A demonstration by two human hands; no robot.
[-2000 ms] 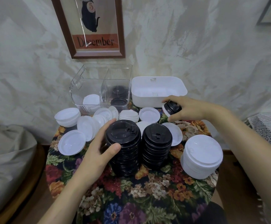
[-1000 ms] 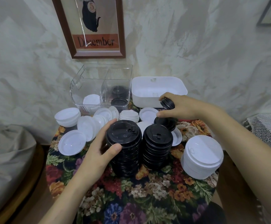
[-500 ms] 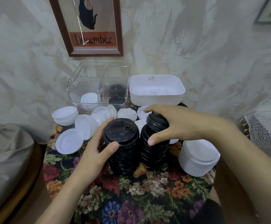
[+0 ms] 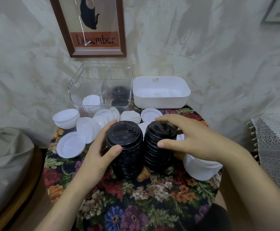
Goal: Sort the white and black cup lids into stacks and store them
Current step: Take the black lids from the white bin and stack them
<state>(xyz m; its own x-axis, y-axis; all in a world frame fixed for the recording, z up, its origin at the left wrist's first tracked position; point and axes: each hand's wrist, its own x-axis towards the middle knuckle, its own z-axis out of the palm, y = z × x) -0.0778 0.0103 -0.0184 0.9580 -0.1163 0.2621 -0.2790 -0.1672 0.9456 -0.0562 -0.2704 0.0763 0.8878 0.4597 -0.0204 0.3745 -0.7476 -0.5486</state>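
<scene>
Two tall stacks of black lids stand side by side on the floral table. My left hand [image 4: 100, 151] grips the left black stack [image 4: 125, 150], fingers behind it and thumb in front. My right hand [image 4: 187, 139] curls over the top of the right black stack [image 4: 157, 147], thumb against its side. Loose white lids [image 4: 70, 145] and short white stacks [image 4: 66, 118] lie at the left and behind. A big white stack [image 4: 201, 169] sits under my right wrist. The clear divided bin [image 4: 100, 88] holds a white lid and black lids.
A white tub [image 4: 161, 92] stands empty at the back right, against the wall. The round table [image 4: 132, 197] is small, with drop-offs on every side. A grey cushion [image 4: 5, 164] lies at the left, a lace-covered surface [image 4: 276, 147] at the right.
My right hand carried small black lids from the back right and set them on the right black stack, which now stands taller. My left hand stayed on the left stack.
</scene>
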